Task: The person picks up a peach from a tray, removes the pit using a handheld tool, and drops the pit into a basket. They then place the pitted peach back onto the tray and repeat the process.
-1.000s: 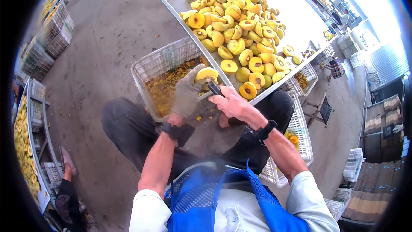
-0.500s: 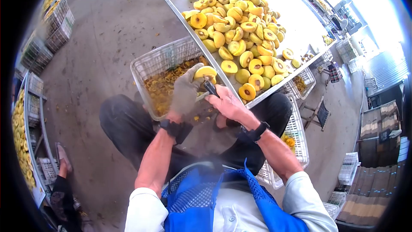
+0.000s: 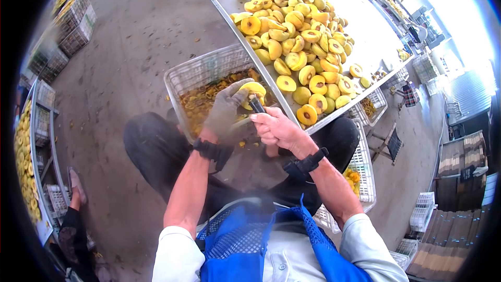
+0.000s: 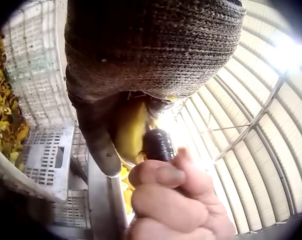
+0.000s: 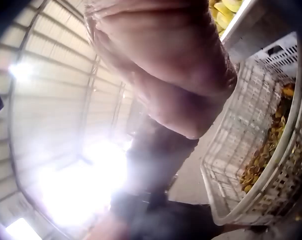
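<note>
My gloved left hand holds a yellow peach half over the near side of a crate. In the left wrist view, the glove's fingers wrap around the peach flesh. My bare right hand grips the black handle of a small tool. Its front end meets the cut side of the peach, where fruit and glove hide its shape. The thumb and curled fingers around the ribbed handle show in the left wrist view. The right wrist view shows the right hand from close below, without the tool.
A metal-rimmed table ahead bears a heap of halved peaches. The white crate below my left hand contains brownish-yellow scraps. Another crate stands by my right knee, and a folding stool farther right. A fruit-laden rack is at left.
The table and crates have shifted slightly rightward in the head view. Both hands stay together at the fruit; the peach half looks turned a little against the tool.
</note>
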